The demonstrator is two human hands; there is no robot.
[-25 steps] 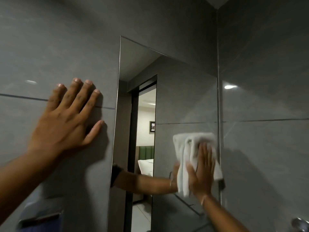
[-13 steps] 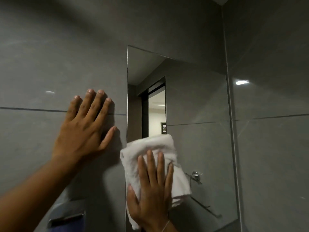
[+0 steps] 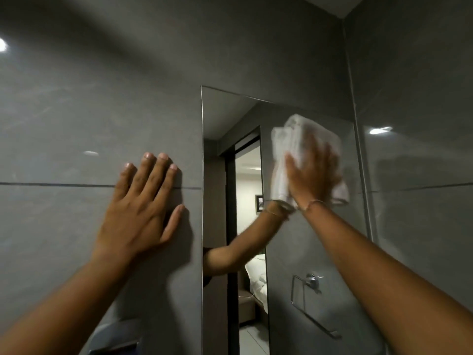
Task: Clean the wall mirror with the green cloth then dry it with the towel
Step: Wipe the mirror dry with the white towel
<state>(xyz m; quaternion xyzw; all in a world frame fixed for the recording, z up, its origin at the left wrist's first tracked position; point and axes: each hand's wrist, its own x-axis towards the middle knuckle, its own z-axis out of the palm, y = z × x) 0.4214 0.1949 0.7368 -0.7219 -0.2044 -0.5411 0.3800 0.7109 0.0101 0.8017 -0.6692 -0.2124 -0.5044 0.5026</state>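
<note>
at upper right of wall mirror [image 3: 307, 252] — right hand [image 3: 313, 175] flat, palm pinning white towel [image 3: 284, 147] to glass; half second ago it was low at left edge. left hand [image 3: 143, 206] open, still braced on tile wall [image 3: 76, 111]. drying pass likely underway — green cloth not in view.

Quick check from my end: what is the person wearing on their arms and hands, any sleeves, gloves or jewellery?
Both forearms are bare as far as the frame shows, with no sleeves. No gloves on either hand. The right hand has a thin, light-coloured string or band around the wrist. The left hand shows no rings, and no watch or band at the wrist.
</note>
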